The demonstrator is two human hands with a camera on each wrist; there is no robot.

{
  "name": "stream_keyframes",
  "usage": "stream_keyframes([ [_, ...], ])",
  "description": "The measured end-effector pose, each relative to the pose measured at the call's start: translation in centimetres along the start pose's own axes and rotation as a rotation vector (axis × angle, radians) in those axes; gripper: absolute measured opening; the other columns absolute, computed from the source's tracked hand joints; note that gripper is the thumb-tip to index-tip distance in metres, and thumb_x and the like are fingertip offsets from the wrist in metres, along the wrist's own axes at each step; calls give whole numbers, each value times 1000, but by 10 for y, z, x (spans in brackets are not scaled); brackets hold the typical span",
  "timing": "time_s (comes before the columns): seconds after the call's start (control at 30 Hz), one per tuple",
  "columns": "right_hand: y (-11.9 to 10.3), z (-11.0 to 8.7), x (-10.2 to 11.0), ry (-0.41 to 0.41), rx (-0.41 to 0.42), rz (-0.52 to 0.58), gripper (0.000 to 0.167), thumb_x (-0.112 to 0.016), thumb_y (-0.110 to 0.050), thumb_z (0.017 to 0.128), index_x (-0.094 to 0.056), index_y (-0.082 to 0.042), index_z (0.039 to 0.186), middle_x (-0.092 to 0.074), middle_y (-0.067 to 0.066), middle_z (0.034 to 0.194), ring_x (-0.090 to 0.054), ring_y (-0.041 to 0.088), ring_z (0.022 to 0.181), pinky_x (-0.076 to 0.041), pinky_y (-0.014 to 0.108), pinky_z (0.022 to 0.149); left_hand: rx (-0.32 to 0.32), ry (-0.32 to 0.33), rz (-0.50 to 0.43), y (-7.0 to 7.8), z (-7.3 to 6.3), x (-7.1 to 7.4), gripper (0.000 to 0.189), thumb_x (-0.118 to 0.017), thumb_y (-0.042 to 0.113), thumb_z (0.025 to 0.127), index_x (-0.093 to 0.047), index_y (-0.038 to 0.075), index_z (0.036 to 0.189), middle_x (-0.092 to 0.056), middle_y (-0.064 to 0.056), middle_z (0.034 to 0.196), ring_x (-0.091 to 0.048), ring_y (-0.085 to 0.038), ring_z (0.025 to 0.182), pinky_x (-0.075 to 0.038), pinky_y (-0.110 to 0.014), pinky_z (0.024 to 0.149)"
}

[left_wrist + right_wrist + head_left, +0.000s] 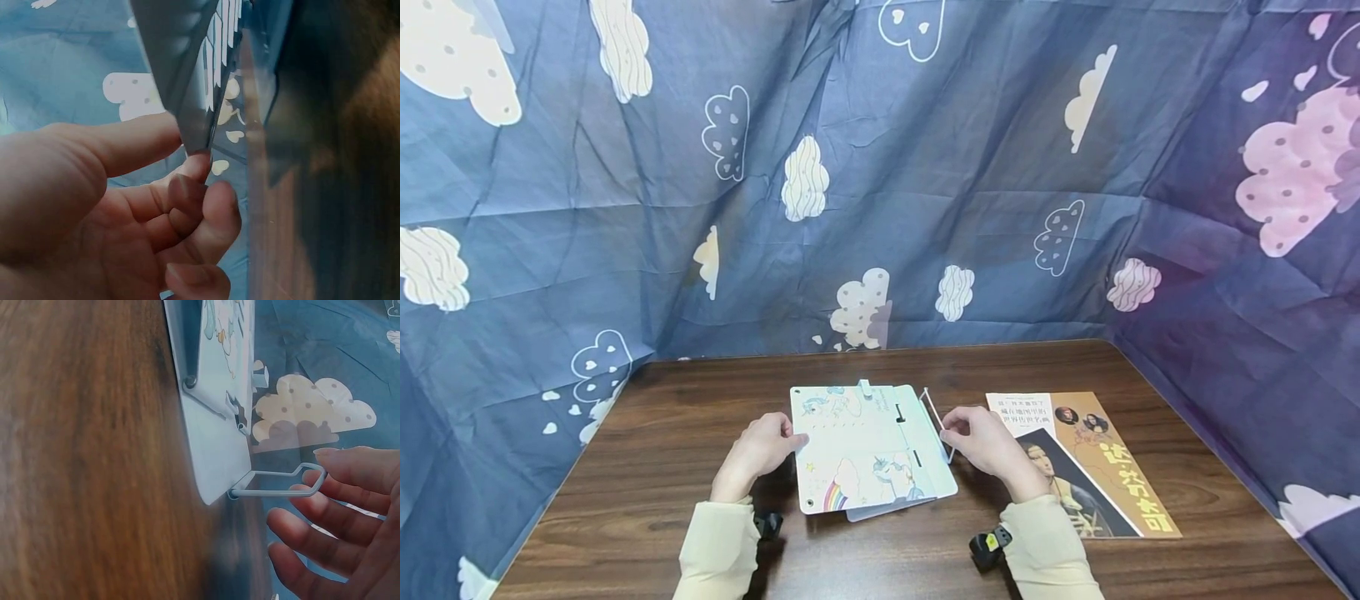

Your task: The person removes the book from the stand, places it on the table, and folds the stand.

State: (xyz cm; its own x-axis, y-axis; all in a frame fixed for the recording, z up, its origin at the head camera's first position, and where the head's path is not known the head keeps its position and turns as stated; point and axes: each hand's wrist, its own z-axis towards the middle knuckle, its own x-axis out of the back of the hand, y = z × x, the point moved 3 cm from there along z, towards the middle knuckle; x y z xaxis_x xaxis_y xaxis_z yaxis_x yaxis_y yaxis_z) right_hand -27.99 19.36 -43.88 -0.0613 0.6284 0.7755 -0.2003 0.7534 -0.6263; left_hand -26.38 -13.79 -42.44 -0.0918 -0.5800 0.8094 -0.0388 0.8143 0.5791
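Note:
A pale folding book stand with unicorn and rainbow prints lies tilted above the table, its printed panel facing up. My left hand pinches its left edge between thumb and fingers; the left wrist view shows the grey panel corner there. At the stand's right side, a white wire bracket sticks out from the back plate. Thumb and index finger of my right hand pinch the bracket's outer end, while the other fingers stay loosely bent. A small clip projects from the stand's far edge.
To the right of my right hand, a booklet with a portrait and yellow lettering lies flat, partly behind my forearm. The dark wooden table is bordered by a blue cloud-patterned cloth at the back and sides.

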Motion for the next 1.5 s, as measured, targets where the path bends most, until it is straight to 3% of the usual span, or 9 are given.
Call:
stream_keyframes([
  [0.37,-2,1,-2,-8,6,-10,11,-68,-10,89,-70,-5,99,-62,-4,77,-54,13,69,-46,33,66,32,-88,36,-14,3,-12,31,-67,27,92,-51,9,74,-50,-2,66,-46,-17,59,-35,-29,54],
  [0.77,-3,2,-2,-3,13,-13,10,-68,-10,89,-70,-5,98,-61,-4,75,-53,13,68,-45,33,65,31,-100,17,-21,6,-19,30,-67,27,92,-52,9,73,-53,-2,63,-48,-16,58,-36,-29,53],
  [1.1,-3,2,-2,-2,10,-16,7,-69,-9,89,-70,-7,96,-60,-4,74,-53,13,66,-44,32,63,16,-59,49,-22,7,-19,27,-69,28,90,-54,9,77,-51,-3,70,-47,-19,64,-37,-31,57],
  [1.2,-2,1,-1,3,16,-17,6,-69,-9,89,-69,-8,95,-60,-5,74,-53,13,66,-44,32,63,12,-46,53,-20,8,-18,27,-72,27,88,-58,4,92,-59,-8,83,-55,-25,74,-45,-38,65],
  [1.3,-2,1,-1,6,21,-16,5,-69,-10,89,-69,-9,94,-60,-5,73,-53,13,65,-44,32,63,11,-44,49,-19,8,-17,48,-76,26,85,-55,0,120,-60,-18,112,-59,-37,99,-47,-51,82],
  [1.4,-2,0,-1,6,24,-13,5,-69,-10,89,-69,-8,94,-60,-5,73,-52,13,65,-44,32,63,-7,-55,47,-18,8,-18,69,-78,24,84,-46,0,140,-47,-26,135,-47,-45,122,-41,-59,95],
  [1.5,-1,0,-1,0,19,-8,6,-69,-10,89,-69,-8,95,-60,-5,74,-52,13,66,-44,32,63,-61,-77,64,-15,6,-18,73,-79,21,83,-44,-2,143,-40,-27,143,-39,-45,131,-36,-59,102],
])
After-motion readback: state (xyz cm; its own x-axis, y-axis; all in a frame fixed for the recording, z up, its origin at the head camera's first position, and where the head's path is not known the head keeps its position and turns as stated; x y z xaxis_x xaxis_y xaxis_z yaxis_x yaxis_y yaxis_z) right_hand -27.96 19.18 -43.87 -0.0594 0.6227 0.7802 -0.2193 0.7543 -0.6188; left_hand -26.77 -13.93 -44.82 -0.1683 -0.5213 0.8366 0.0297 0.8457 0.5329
